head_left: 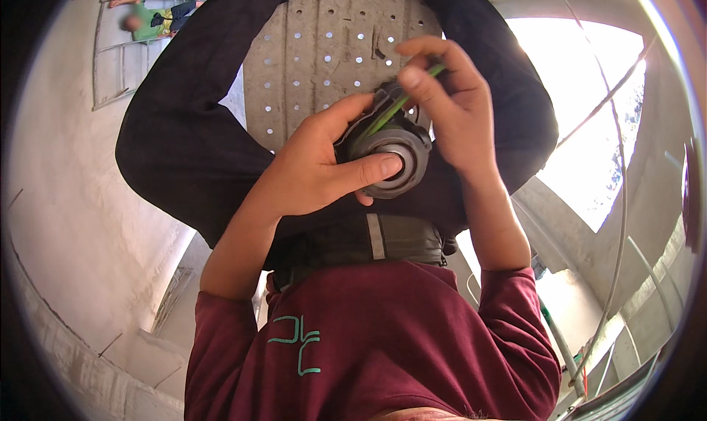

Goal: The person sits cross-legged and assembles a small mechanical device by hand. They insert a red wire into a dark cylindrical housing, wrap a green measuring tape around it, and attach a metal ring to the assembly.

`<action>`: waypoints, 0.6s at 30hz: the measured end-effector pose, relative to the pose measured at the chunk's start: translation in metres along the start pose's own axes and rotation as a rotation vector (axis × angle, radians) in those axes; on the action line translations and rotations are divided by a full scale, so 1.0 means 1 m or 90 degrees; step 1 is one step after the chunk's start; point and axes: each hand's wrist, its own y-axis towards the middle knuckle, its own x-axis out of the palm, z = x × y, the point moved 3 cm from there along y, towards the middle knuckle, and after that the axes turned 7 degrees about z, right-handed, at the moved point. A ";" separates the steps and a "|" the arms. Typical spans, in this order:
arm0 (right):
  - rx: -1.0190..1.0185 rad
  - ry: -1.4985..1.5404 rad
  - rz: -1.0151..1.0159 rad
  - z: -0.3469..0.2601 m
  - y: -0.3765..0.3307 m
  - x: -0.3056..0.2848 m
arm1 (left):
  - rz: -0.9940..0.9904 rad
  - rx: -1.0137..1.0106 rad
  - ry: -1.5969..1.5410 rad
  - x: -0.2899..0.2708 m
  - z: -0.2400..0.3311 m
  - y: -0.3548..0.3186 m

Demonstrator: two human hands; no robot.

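My left hand (313, 156) is wrapped round a dark grey, round-ended device (417, 150) held above my lap. Its thumb presses on the pale ring in the middle of the round face, and the fingers curl behind the far left side. A thin bright green strip (388, 114) slants out of the device toward the upper right. The upper end of the strip lies among the curled fingers of my right hand (460, 100), whose thumb and forefinger bend over it. What kind of device it is, I cannot make out.
My dark-trousered legs bend outward on both sides. Between them lies a dusty perforated metal plank (317, 60). A dark waist bag (331, 248) sits at my belt. Far left, a person in green (151, 22) is by a metal frame (121, 71). Cables (618, 148) hang by a bright opening at right.
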 end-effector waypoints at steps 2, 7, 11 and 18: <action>-0.021 -0.038 -0.041 0.002 -0.003 0.003 | -0.003 0.003 -0.012 0.000 -0.002 0.001; -0.029 -0.091 -0.140 0.000 0.000 -0.002 | -0.018 0.022 -0.016 -0.001 -0.001 0.002; -0.063 -0.126 -0.224 -0.004 0.003 -0.007 | -0.032 0.048 -0.012 -0.004 -0.008 0.004; -0.038 -0.069 -0.154 0.002 0.021 -0.012 | 0.018 0.046 -0.051 -0.009 -0.015 0.002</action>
